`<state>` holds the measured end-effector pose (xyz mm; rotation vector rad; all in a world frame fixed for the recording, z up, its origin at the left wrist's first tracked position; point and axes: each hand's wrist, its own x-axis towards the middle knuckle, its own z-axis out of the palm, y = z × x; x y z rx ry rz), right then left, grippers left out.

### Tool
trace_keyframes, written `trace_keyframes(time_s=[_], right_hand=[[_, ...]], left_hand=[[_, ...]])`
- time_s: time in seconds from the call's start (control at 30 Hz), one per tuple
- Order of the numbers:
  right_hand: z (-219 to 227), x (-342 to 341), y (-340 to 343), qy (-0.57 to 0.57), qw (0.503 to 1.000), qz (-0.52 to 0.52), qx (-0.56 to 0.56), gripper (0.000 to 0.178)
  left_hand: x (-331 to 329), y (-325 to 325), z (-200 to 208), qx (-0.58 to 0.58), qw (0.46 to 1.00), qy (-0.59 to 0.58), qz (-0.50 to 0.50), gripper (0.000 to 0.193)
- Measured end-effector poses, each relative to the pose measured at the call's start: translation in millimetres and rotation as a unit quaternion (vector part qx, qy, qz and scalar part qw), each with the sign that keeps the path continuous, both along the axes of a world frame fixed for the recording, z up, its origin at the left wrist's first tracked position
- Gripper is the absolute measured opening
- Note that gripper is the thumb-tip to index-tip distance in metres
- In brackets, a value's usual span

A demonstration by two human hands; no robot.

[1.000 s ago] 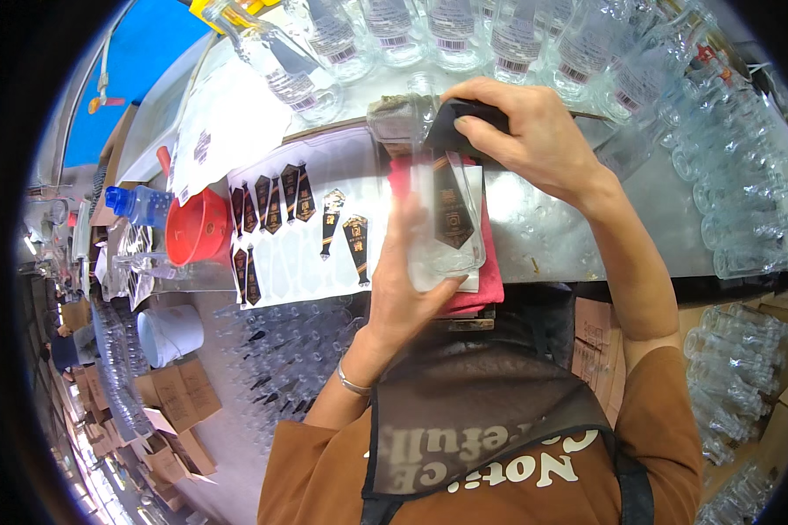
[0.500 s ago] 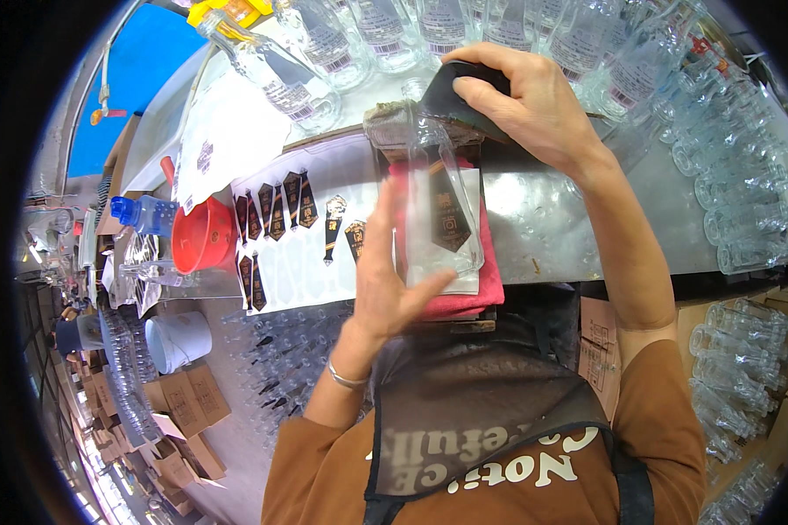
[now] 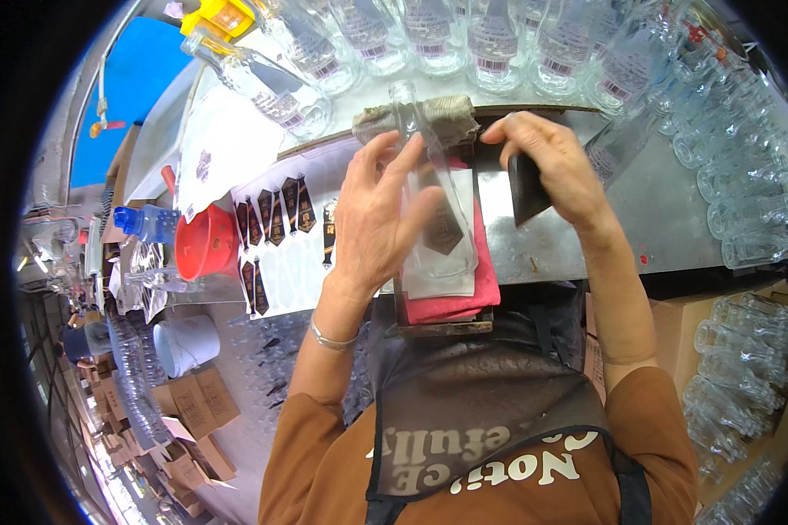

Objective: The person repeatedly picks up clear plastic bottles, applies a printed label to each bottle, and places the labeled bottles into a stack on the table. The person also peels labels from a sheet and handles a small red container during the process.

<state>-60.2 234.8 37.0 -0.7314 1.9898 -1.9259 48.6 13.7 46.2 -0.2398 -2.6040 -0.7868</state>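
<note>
A clear glass bottle [image 3: 457, 267] lies on its back with its neck resting on a rolled grey cloth [image 3: 453, 114]. A dark tie-shaped label [image 3: 444, 234] with gold print sits on its upper side. Over the bottle's left side hovers my left hand [image 3: 368, 214], fingers spread and slightly blurred; whether it touches the glass I cannot tell. To the right of the bottle, my right hand [image 3: 562, 171] grips a flat black scraper-like piece [image 3: 528, 194], held upright off the table. White paper and a pink cloth [image 3: 464, 306] lie under the bottle.
Left of the bottle lies a white sheet [image 3: 298, 276] bearing several dark tie-shaped labels. Beyond it are a red bucket [image 3: 206, 245] and a blue-capped bottle [image 3: 153, 223]. Upright clear bottles [image 3: 429, 44] line the back; many more lie stacked at the right [image 3: 753, 210].
My right hand has come down and right from the bottle's neck with the black piece. My left hand has moved up and left, now over the bottle's upper part.
</note>
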Motion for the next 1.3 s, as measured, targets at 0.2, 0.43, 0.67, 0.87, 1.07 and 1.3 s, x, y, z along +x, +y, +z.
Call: trace_keyframes(time_s=[0.2, 0.43, 0.67, 0.87, 1.07, 1.3], right_hand=[[2.4, 18.9, -28.9, 0.254, 0.959, -0.01, 0.122, 0.036], [-5.5, 28.9, -30.8, 0.387, 0.882, -0.024, 0.268, 0.06], [-12.0, 23.4, -27.9, 0.344, 0.916, -0.001, 0.207, 0.058], [-20.4, -13.9, 1.5, -0.122, 0.991, -0.046, 0.007, 0.043], [29.2, 13.6, -31.7, 0.24, 0.969, 0.012, 0.062, 0.033], [37.6, 33.0, -48.7, 0.518, 0.848, 0.021, 0.108, 0.033]], left_hand=[[2.3, 4.2, 3.2, 0.117, 0.993, -0.008, 0.009, 0.053], [4.0, 5.7, -13.5, 0.017, 0.999, 0.02, 0.019, 0.057], [6.2, 4.4, -12.7, 0.053, 0.998, 0.002, 0.018, 0.06], [38.2, -7.4, -16.3, 0.19, 0.978, -0.079, 0.016, 0.081], [79.7, 5.5, -31.5, 0.145, 0.984, -0.103, -0.014, 0.112], [81.1, 18.2, -37.5, 0.143, 0.987, -0.065, 0.015, 0.115]])
